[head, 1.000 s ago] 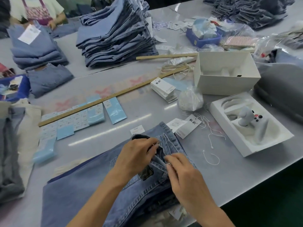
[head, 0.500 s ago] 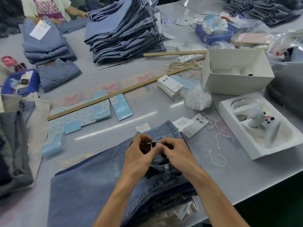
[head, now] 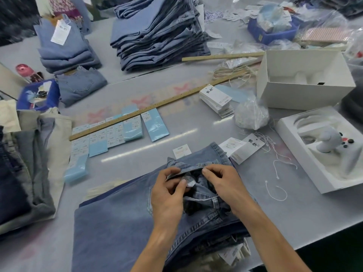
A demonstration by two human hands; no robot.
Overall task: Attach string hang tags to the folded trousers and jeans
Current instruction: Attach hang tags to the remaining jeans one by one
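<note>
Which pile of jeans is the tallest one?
The big stack of folded jeans at the far middle of the table; it stands taller than the shorter pile to its left.

The folded jeans point(head: 117, 228) are seen as faded blue denim cloth, matt and finely ribbed. A glossy grey sheen is shown by the table point(head: 196, 134). The long ruler point(head: 157, 105) is bare wood; the hang tags point(head: 216, 95) are white matt card.

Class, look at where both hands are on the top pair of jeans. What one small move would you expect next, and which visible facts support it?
Probably a reach with the right hand for the loose hang tag beside the jeans. Both hands pinch the opened waistband; the left hand also grips a small inner label. No tag hangs there yet, and white string loops lie on the table.
</note>
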